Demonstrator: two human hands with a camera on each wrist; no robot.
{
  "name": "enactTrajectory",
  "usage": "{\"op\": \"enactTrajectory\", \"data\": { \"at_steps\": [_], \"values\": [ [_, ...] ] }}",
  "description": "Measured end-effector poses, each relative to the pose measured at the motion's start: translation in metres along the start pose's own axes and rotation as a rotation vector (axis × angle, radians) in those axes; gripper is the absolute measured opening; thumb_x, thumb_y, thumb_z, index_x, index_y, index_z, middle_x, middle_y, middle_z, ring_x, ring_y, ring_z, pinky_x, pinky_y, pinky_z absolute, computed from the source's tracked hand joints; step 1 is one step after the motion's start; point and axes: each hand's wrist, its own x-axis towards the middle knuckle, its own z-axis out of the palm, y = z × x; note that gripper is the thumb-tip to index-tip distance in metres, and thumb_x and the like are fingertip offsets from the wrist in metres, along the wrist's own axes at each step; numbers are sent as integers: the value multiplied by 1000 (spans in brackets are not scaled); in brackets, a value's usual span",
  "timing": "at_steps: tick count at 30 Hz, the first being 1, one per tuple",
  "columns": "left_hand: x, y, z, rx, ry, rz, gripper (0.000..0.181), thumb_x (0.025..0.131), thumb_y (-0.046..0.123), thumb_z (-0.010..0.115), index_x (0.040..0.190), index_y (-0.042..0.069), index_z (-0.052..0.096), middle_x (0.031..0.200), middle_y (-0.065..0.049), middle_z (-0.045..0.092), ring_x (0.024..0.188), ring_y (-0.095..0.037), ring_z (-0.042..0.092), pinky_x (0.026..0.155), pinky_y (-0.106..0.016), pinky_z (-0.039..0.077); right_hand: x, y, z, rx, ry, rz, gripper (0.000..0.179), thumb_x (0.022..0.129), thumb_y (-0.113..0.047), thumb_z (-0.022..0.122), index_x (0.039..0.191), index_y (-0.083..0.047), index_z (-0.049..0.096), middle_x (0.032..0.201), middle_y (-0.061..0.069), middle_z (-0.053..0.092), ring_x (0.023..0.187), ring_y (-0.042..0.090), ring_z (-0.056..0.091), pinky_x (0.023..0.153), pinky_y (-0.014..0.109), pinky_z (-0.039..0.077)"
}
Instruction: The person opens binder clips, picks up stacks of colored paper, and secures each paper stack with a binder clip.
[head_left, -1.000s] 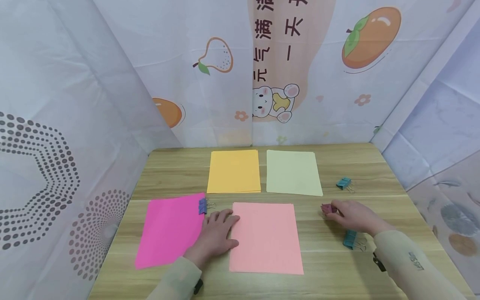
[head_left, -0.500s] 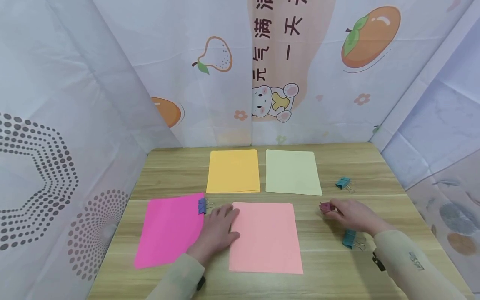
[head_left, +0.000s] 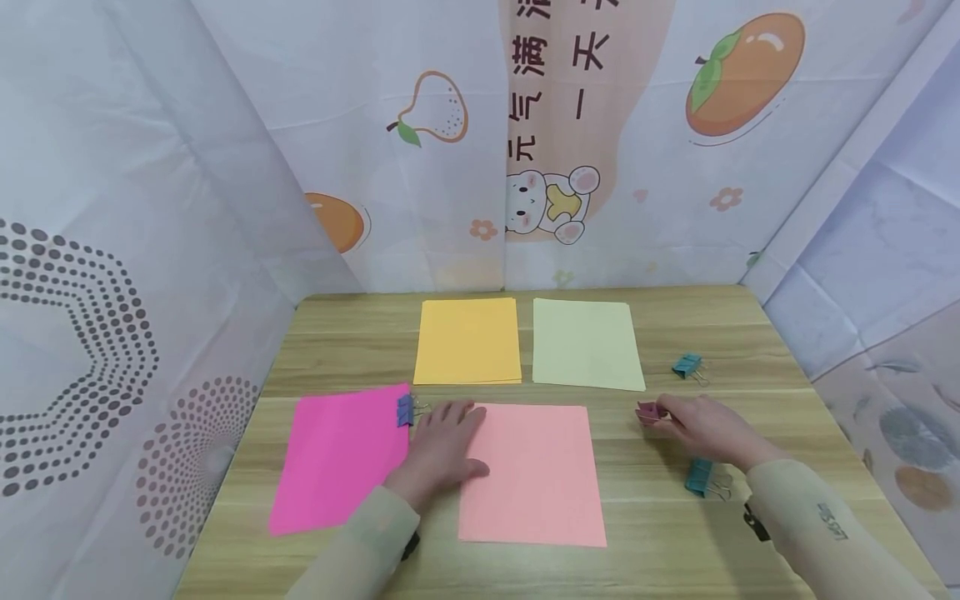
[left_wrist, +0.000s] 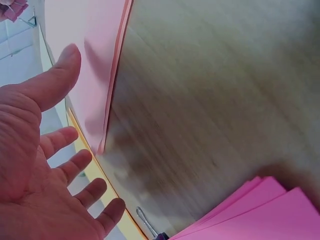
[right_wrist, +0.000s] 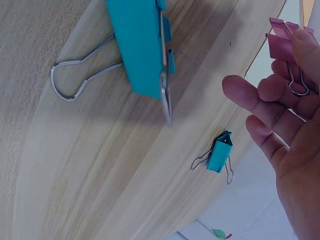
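In the head view my left hand [head_left: 441,450] is spread at the left edge of a light pink paper stack [head_left: 532,475]. The left wrist view shows its fingers extended, holding nothing, with the thumb over the stack's edge. My right hand [head_left: 711,429] pinches a dark pink binder clip [right_wrist: 281,46] by thumb and fingers, to the right of that stack. One of the clip's wire handles shows in the right wrist view. A teal binder clip [head_left: 699,477] lies just below my right hand, and another teal clip [head_left: 687,365] lies beyond it.
A magenta paper stack [head_left: 341,458] at the left has a blue-purple binder clip [head_left: 405,411] on its upper right edge. A yellow stack [head_left: 468,342] and a pale green stack [head_left: 587,343] lie at the back of the wooden table [head_left: 360,333]. Printed curtains surround it.
My left hand has shifted slightly right and away from me, its fingertips now farther over the light pink stack's edge. My right hand, holding the dark pink clip, has edged slightly left.
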Motion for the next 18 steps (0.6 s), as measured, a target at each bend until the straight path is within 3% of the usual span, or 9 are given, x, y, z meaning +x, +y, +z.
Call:
{"op": "enactTrajectory", "data": {
  "at_steps": [18],
  "values": [
    [12, 0, -3, 16, -61, -52, 102, 72, 53, 88, 156, 17, 41, 157, -6, 37, 141, -39, 33, 112, -62, 31, 2, -4, -3, -8, -17, 1, 13, 100, -27, 67, 96, -17, 60, 74, -14, 57, 59, 3, 42, 55, 25, 39]
  ]
}}
